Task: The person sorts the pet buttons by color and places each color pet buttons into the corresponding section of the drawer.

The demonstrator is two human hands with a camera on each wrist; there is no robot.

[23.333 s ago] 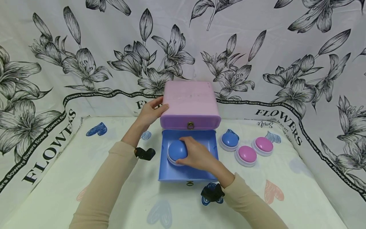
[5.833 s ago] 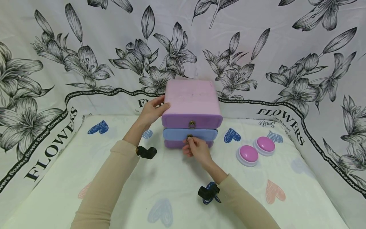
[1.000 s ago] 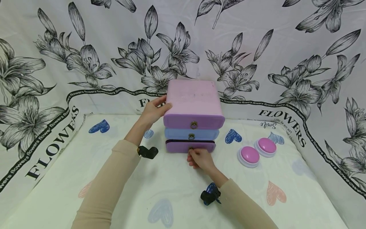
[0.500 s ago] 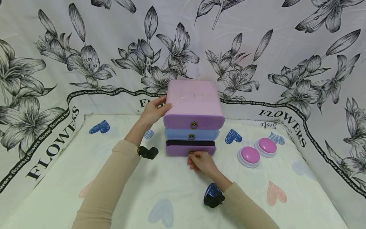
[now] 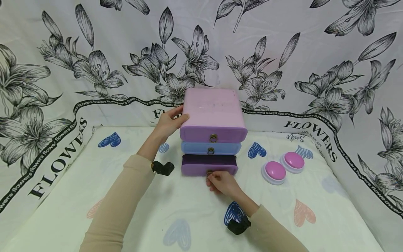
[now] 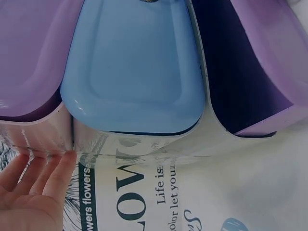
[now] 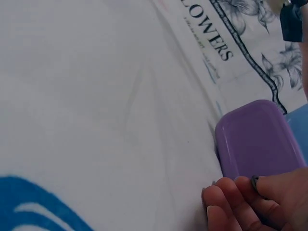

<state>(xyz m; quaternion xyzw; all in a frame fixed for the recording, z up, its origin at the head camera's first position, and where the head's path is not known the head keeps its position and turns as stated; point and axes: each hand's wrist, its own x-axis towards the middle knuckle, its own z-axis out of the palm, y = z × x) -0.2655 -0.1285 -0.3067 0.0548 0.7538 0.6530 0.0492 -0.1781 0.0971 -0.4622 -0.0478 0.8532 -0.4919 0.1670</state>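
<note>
A small pink drawer cabinet (image 5: 214,106) stands at the middle of the surface, with a purple top drawer (image 5: 195,134), a blue middle drawer (image 5: 195,148) and a purple bottom drawer (image 5: 195,170). The top two are pushed in; the bottom one is partly out, its visible inside dark. My right hand (image 5: 224,182) pinches the bottom drawer's metal ring pull (image 7: 255,184) between thumb and forefinger. Against the cabinet's left side rests my left hand (image 5: 168,124), its fingers (image 6: 55,175) fairly straight along the wall.
Two pink domed push buttons, a nearer one (image 5: 275,170) and a farther one (image 5: 294,160), sit on white bases right of the cabinet. White cloth (image 5: 141,217) printed with hearts covers the surface. A flower-print cloth (image 5: 267,21) rises behind.
Earlier, my right hand held a blue push button inside the pulled-out blue drawer; that drawer is now pushed in, both blue buttons out of sight. Over the last second the bottom drawer has slid further out.
</note>
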